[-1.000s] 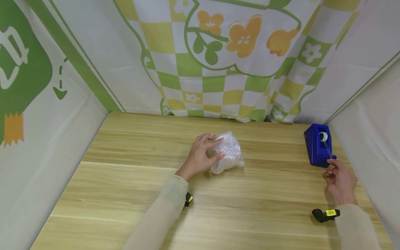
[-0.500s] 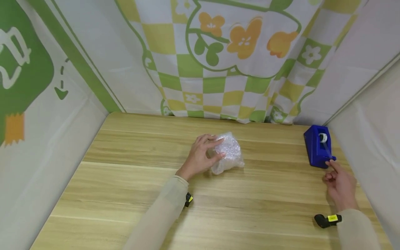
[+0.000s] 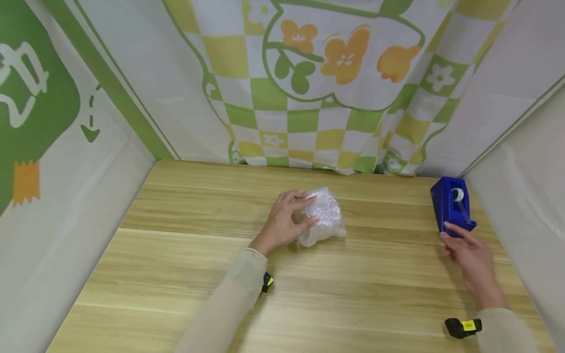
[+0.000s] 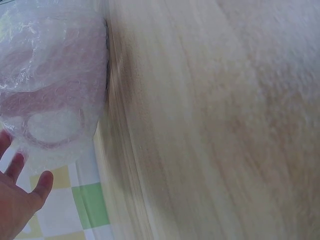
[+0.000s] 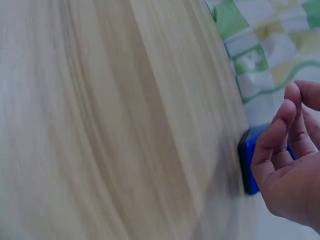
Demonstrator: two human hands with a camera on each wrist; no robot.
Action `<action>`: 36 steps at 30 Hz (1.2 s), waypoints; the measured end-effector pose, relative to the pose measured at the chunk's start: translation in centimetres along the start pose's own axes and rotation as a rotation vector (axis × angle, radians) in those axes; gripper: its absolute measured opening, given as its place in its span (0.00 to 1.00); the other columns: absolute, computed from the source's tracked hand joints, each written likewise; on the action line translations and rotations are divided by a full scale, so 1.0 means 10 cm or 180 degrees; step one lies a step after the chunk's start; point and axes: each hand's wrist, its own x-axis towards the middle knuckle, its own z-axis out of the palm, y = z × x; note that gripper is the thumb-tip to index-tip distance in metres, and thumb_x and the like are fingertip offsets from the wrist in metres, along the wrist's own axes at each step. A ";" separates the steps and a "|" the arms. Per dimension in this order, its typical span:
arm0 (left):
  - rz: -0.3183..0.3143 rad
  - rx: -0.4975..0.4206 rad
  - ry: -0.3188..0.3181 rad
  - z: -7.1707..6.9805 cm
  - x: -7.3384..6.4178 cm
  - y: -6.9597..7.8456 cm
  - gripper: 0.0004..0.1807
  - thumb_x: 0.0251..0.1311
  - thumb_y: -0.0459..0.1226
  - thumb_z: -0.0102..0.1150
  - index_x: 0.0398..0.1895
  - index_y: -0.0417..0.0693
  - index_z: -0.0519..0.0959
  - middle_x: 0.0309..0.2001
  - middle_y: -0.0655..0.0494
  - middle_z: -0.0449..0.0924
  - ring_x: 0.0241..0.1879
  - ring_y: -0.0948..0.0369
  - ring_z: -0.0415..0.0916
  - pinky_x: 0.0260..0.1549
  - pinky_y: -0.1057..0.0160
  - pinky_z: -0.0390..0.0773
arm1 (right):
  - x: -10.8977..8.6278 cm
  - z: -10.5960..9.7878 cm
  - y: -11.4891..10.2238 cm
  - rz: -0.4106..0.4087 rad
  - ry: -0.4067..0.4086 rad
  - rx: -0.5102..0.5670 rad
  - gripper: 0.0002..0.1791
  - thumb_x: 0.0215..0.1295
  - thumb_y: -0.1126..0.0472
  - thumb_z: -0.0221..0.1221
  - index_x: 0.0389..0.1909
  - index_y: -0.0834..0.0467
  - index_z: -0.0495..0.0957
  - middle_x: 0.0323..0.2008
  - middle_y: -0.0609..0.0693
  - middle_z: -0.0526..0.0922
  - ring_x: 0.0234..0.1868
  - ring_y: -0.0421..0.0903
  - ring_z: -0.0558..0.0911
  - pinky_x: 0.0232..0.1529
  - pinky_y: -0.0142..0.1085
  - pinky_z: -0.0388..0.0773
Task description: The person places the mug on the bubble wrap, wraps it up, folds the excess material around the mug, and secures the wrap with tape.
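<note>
On the wooden table (image 3: 212, 274), my left hand (image 3: 282, 220) holds the left side of a bubble-wrapped bundle (image 3: 327, 215), thumb in front and fingers over the top. Something pinkish shows faintly through the bubble wrap (image 4: 55, 95) in the left wrist view; its kind is blurred. At the right, my right hand (image 3: 474, 262) is at the front of a blue tape dispenser (image 3: 447, 206), thumb and fingertips pinched together, seemingly on clear tape too thin to make out. In the right wrist view, the right hand (image 5: 292, 165) partly covers the dispenser (image 5: 248, 172).
A checked, flowered curtain (image 3: 304, 117) hangs along the table's back edge. White fabric walls close in at the left (image 3: 88, 196) and right (image 3: 525, 186). The dispenser stands near the table's back right corner.
My right hand has shifted left from the dispenser's cutter to the lower left of its front, turning at the wrist. The left hand and bundle have stayed in place.
</note>
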 end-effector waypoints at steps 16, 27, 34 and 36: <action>0.0041 0.0243 -0.0150 -0.04 0.00 0.01 0.29 0.68 0.53 0.62 0.69 0.56 0.75 0.71 0.51 0.70 0.71 0.52 0.59 0.70 0.41 0.57 | -0.13 0.86 -0.22 -0.1275 -0.0713 -0.1188 0.25 0.70 0.68 0.62 0.68 0.63 0.74 0.25 0.45 0.86 0.26 0.39 0.82 0.30 0.28 0.81; 0.0049 0.0238 -0.0128 -0.03 -0.01 0.01 0.29 0.68 0.54 0.61 0.69 0.57 0.75 0.71 0.51 0.69 0.72 0.52 0.58 0.70 0.41 0.57 | -0.24 1.49 -0.40 -0.2447 -0.0733 -0.1913 0.22 0.60 0.71 0.70 0.56 0.58 0.85 0.31 0.53 0.63 0.31 0.45 0.62 0.31 0.33 0.61; 0.0063 0.0230 -0.0123 -0.04 -0.01 0.00 0.29 0.68 0.53 0.61 0.69 0.55 0.76 0.70 0.51 0.70 0.72 0.51 0.59 0.70 0.40 0.58 | -0.28 1.67 -0.46 -0.3201 -0.0642 -0.2209 0.18 0.57 0.63 0.73 0.50 0.57 0.88 0.42 0.65 0.66 0.42 0.58 0.61 0.45 0.42 0.54; 0.0056 0.0245 -0.0137 -0.03 -0.01 0.00 0.29 0.68 0.53 0.61 0.69 0.56 0.75 0.71 0.51 0.70 0.72 0.51 0.59 0.70 0.40 0.58 | -0.29 1.69 -0.48 -0.3255 -0.0606 -0.2289 0.17 0.58 0.62 0.72 0.50 0.57 0.88 0.46 0.69 0.67 0.44 0.62 0.61 0.47 0.46 0.54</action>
